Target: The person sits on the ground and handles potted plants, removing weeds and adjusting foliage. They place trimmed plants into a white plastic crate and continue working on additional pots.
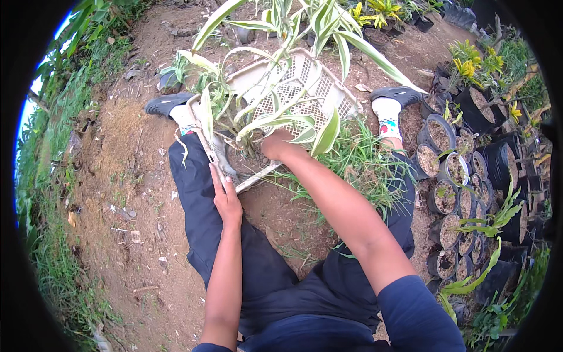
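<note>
A pale plastic crate (346, 98) with mesh walls stands tilted on the ground between my legs. Striped green-and-white leafy plants (326, 134) rise out of it. My left hand (227, 202) grips the crate's near left corner, thumb on one side of the rim and fingers on the other. Inside the crate, at the base of the plants, is my right hand (278, 146); leaves and its own back hide the fingers. A grey-white pot or bag (226, 159) shows inside the left wall. Pulled-looking grass (366, 167) lies in a heap right of the crate, beside my right forearm.
Small black pots of soil (438, 134) stand crowded along the right, with black plant bags (478, 105) behind them. Yellow-leaved plants (466, 67) grow at the far right. My feet in dark shoes (399, 95) flank the crate. Bare brown soil (135, 234) spreads on the left.
</note>
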The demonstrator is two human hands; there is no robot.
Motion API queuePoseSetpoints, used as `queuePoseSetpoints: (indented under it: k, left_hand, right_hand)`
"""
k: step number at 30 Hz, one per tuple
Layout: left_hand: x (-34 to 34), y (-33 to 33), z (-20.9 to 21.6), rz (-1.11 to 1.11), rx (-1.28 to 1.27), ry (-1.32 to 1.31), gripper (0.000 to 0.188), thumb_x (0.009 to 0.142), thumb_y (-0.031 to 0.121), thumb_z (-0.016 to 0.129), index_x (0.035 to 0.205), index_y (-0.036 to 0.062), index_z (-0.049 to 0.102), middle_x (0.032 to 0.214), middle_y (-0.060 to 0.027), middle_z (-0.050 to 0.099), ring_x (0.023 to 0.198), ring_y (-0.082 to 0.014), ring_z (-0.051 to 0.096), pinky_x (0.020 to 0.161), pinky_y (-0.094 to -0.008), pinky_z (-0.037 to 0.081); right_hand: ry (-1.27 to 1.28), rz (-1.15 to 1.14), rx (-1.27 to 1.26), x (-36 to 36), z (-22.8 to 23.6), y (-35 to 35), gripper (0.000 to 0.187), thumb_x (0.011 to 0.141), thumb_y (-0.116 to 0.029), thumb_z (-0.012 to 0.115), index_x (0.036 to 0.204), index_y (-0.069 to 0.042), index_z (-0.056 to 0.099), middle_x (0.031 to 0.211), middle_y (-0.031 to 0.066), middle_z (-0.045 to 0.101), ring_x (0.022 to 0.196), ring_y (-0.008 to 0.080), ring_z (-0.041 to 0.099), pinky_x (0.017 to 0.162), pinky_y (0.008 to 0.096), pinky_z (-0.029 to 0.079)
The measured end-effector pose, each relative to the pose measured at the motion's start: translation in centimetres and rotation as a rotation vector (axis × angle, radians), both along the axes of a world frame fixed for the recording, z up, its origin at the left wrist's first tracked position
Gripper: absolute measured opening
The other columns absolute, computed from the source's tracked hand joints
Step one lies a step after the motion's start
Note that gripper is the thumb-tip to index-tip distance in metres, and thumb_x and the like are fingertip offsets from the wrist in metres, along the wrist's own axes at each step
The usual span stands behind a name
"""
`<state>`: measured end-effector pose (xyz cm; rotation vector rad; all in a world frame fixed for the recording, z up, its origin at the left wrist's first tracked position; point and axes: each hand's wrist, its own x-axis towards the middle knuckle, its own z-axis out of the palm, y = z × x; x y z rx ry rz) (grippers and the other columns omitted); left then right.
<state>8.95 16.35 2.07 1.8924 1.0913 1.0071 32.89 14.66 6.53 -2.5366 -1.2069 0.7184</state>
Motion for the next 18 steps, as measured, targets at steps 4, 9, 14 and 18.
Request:
queuePoseSetpoints:
  k: [4, 9, 14, 18]
  left_hand:
    - [0.2, -0.2, -0.6, 0.021, 0.022, -0.081, 0.064, 0.117, 0.034, 0.049, 0.174, 0.0126, 0.032, 0.159, -0.0213, 0.055, 0.125, -0.0271, 0.064, 0.099, -0.0406, 0.055]
    - [0.6, -6.7, 0.0, 0.148, -0.655, -0.264, 0.079, 0.113, 0.049, 0.053, 0.174, 0.0138, 0.017, 0.150, -0.0210, 0.054, 0.129, -0.0312, 0.059, 0.095, -0.0495, 0.058]
    - [2.9, -14.8, 1.4, -0.435, -0.989, 0.004, 0.080, 0.111, 0.049, 0.059, 0.172, 0.0142, 0.022, 0.159, -0.0204, 0.049, 0.134, -0.0348, 0.058, 0.106, -0.0556, 0.055]
    - [7.9, -17.0, -0.5, -0.508, -1.149, -0.077, 0.067, 0.110, 0.049, 0.060, 0.161, 0.0078, 0.045, 0.154, -0.0187, 0.059, 0.130, -0.0315, 0.062, 0.108, -0.0531, 0.054]
  right_hand:
    - [0.054, 0.189, 0.123, -0.8, 3.7, -5.5, 0.048, 0.102, -0.038, 0.066, 0.128, 0.002, 0.076, 0.127, 0.0270, 0.075, 0.120, 0.0448, 0.071, 0.108, 0.0533, 0.055]
    - [0.061, -0.012, 0.709, -1.9, 6.6, -17.3, 0.044, 0.098, -0.027, 0.068, 0.130, 0.002, 0.074, 0.125, 0.0267, 0.076, 0.118, 0.0428, 0.073, 0.110, 0.0498, 0.054]
    - [-0.002, -0.503, 0.796, -0.7, 7.3, -28.6, 0.049, 0.098, -0.027, 0.071, 0.136, 0.003, 0.069, 0.135, 0.0270, 0.071, 0.123, 0.0411, 0.070, 0.112, 0.0491, 0.053]
    - [-0.326, -0.813, 0.466, -0.7, 4.8, -32.5, 0.062, 0.099, -0.026, 0.070, 0.151, 0.004, 0.057, 0.135, 0.0308, 0.069, 0.127, 0.0436, 0.068, 0.110, 0.0507, 0.053]
